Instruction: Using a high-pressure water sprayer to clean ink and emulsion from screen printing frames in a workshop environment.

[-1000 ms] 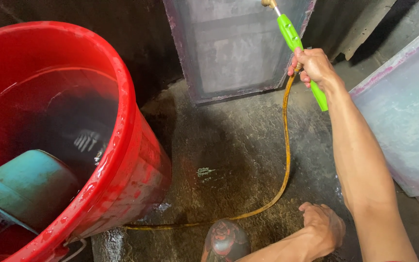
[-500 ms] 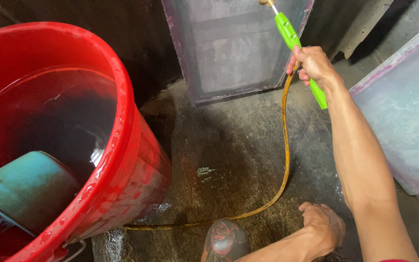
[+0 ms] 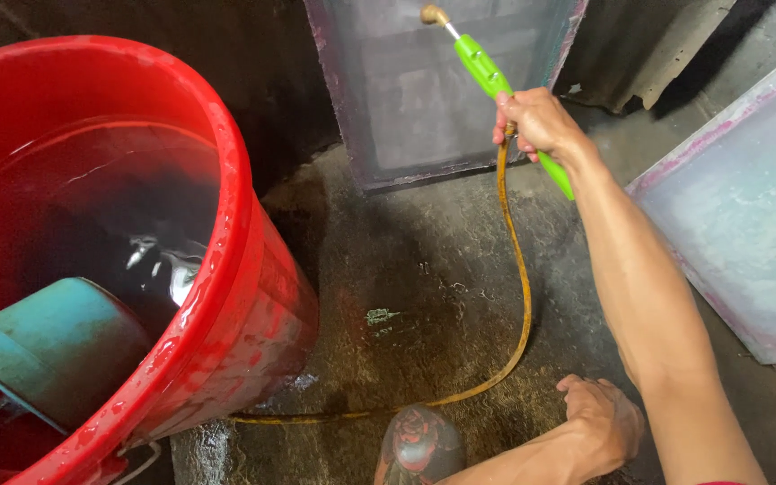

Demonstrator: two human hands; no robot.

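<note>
Starting at the left: a big red tub (image 3: 226, 269) fills that side, dark water inside, a teal scoop-like container (image 3: 56, 350) leaning in it near the rim. Tub wall is wet and streaked.

Centre: wet concrete floor (image 3: 424, 269), dark with damp patches. A thin yellow hose (image 3: 518, 305) runs from under the tub base, curves along the floor and climbs to the sprayer. Near edge, a tattooed knee (image 3: 419, 445) pokes into view.

Far centre: a framed mesh screen (image 3: 433, 90) leans upright against the dark wall, purple-stained frame, mesh grey and looking wet.

Right of centre: the right hand (image 3: 536, 121) is raised, fingers wrapped tight around the green spray wand (image 3: 487, 72), brass nozzle (image 3: 433, 15) aimed at the leaning screen. No jet of water can be made out, so can't tell if it is spraying. The left hand (image 3: 604, 422) is low and near, palm down on the floor, fingers spread loosely, gripping nothing, just beside the hose but apart from it.

Far right: a second screen (image 3: 738, 216) leans at the edge, pinkish frame, pale mesh, well apart from the nozzle.

Judgement on progress: rinsing looks mid-way. Floor and far screen are already wet; frame stains remain, right screen not under the nozzle.
</note>
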